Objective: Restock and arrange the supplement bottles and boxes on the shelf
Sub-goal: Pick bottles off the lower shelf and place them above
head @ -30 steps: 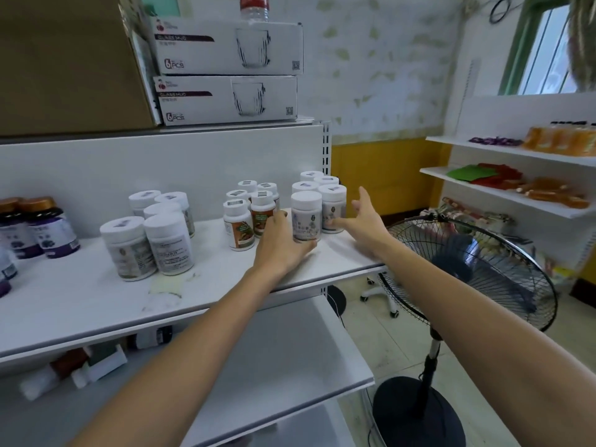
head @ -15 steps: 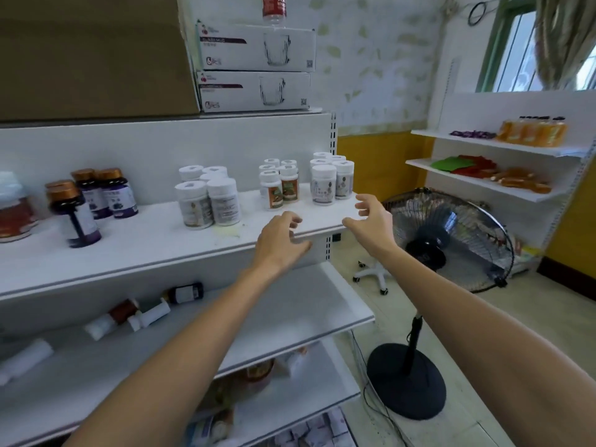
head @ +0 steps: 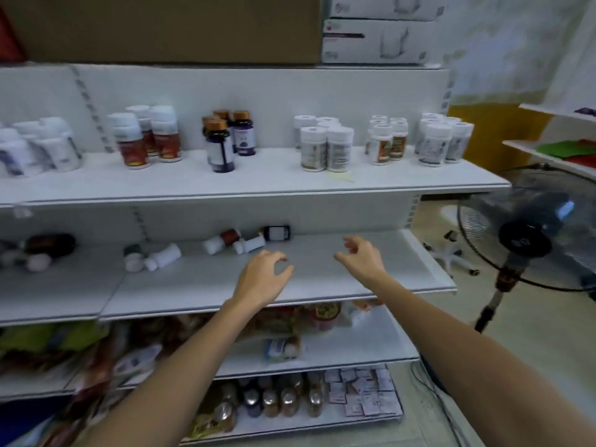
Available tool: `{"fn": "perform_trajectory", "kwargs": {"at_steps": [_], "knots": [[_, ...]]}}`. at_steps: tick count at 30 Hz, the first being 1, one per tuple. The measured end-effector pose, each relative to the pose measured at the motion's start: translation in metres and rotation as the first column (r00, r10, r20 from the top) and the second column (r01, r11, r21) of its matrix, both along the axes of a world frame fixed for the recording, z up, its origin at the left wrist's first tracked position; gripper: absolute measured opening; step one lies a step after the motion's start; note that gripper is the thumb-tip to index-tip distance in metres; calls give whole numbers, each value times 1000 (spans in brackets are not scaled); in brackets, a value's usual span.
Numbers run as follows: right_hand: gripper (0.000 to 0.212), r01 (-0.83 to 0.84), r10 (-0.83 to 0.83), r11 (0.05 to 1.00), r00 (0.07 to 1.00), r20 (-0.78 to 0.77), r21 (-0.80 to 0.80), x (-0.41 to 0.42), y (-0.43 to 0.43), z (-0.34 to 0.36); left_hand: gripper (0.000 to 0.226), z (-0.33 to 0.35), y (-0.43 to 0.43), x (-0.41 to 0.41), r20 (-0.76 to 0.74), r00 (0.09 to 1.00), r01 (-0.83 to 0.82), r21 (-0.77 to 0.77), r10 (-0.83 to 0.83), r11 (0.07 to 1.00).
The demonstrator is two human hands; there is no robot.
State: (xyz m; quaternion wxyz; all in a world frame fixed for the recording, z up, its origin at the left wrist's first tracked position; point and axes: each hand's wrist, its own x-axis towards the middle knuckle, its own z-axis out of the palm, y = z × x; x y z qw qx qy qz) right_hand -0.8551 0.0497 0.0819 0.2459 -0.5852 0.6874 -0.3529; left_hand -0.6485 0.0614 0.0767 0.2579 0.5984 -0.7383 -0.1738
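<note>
White-capped bottles stand in upright groups along the upper shelf. From its left edge come pale bottles, red-labelled bottles and dark bottles with gold caps, then the white groups up to the right corner. A second ago both hands were at the corner group. Now they have left it standing and come down over the middle shelf. The left hand hovers near the front edge and the right hand beside it, both with fingers loosely curled, apart, holding nothing. Behind them, near the back edge, lying bottles wait. I judge the upper row finished and these next. All labels are too blurred to read, also the print on the boxes on top.
</note>
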Motion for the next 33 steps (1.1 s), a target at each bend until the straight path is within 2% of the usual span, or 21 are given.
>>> {"fn": "perform_trajectory", "kwargs": {"at_steps": [6, 10, 15, 18, 23, 26, 29, 33], "knots": [[49, -200, 202, 977, 979, -20, 74, 81, -42, -28, 34, -32, -13, 86, -12, 979, -203, 63, 204, 977], [47, -267, 271, 957, 963, -16, 109, 115, -79, -56, 33, -52, -41, 114, -8, 972, -232, 61, 233, 971], [46, -253, 267, 954, 961, -74, 162, 124, -139, -90, 35, -69, -111, 122, 52, 975, -218, 72, 215, 973], [45, -229, 246, 964, 961, -128, 134, 119, -176, -102, 30, -81, -154, 124, 107, 973, -210, 17, 207, 978], [51, -248, 259, 966, 934, -248, 73, 125, -217, -125, 22, -117, -189, 122, 23, 982, -186, -14, 186, 983], [57, -204, 199, 979, 941, -273, 9, 127, -240, -132, 27, -135, -209, 118, -63, 983, -177, -67, 173, 982], [66, -271, 271, 960, 854, -445, 64, 123, -257, -137, 35, -137, -225, 106, -103, 975, -208, -117, 197, 971], [68, -214, 197, 976, 784, -589, 41, 128, -277, -139, 49, -133, -251, 86, 17, 993, -114, -156, 118, 981]]}}
